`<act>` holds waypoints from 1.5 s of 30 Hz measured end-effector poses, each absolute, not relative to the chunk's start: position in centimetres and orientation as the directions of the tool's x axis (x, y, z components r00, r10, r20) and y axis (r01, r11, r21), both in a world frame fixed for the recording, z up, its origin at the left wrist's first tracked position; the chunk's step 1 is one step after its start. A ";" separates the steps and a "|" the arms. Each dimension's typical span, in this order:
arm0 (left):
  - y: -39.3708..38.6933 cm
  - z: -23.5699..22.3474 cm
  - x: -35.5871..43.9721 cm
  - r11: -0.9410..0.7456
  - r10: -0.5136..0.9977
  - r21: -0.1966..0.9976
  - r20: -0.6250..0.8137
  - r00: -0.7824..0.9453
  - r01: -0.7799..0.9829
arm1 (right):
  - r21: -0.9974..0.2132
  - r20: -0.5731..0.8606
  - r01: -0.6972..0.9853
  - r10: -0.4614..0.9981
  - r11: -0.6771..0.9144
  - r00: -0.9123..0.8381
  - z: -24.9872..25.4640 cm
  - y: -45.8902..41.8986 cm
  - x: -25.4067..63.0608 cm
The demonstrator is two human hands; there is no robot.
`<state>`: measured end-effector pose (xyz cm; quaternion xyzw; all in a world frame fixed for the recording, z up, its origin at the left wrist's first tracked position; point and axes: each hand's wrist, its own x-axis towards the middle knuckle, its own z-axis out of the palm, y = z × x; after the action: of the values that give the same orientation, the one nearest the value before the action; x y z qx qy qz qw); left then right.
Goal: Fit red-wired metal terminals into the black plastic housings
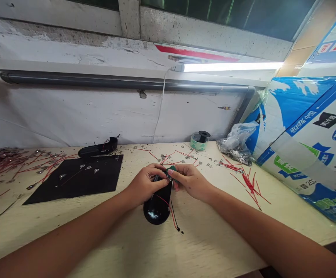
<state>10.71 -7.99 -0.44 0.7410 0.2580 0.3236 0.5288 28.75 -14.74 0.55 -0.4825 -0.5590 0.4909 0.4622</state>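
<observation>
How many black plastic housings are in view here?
2. The near housing is under the left hand and right hand, its far end partly hidden by them; the far housing lies by the back edge of the black sheet.

Can't really make out the green piece (172, 174), the fingers cover part of it. Black shell's (156, 208) upper end is hidden too. Blue-and-white carton (309, 143) runs off the right edge, and the far-left red wires (0, 166) get cut off.
</observation>
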 end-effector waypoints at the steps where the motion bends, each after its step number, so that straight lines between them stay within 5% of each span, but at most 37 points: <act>1: -8.0 -0.4 10.7 -0.311 0.724 0.950 0.209 0.657 0.040 | -0.994 0.044 0.092 0.994 0.053 -0.100 0.5 -14.7 28.7; 35: -7.9 -0.5 10.7 -0.344 0.725 0.935 0.210 0.656 0.081 | -0.984 0.143 0.101 0.989 0.145 -0.029 0.1 -15.1 27.7; 42: -8.0 0.1 10.7 -0.271 0.794 0.956 0.153 0.588 0.116 | -0.985 0.170 0.028 0.965 0.168 0.202 0.2 -14.7 28.4; 45: -8.1 0.5 10.5 -0.254 0.807 0.962 0.156 0.569 0.096 | -0.972 0.204 0.171 0.944 0.163 0.260 0.4 -14.7 28.8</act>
<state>10.55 -8.11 0.49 0.7151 0.3160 0.3402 0.5226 28.80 -14.72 0.41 -0.5514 -0.5054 0.3382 0.5711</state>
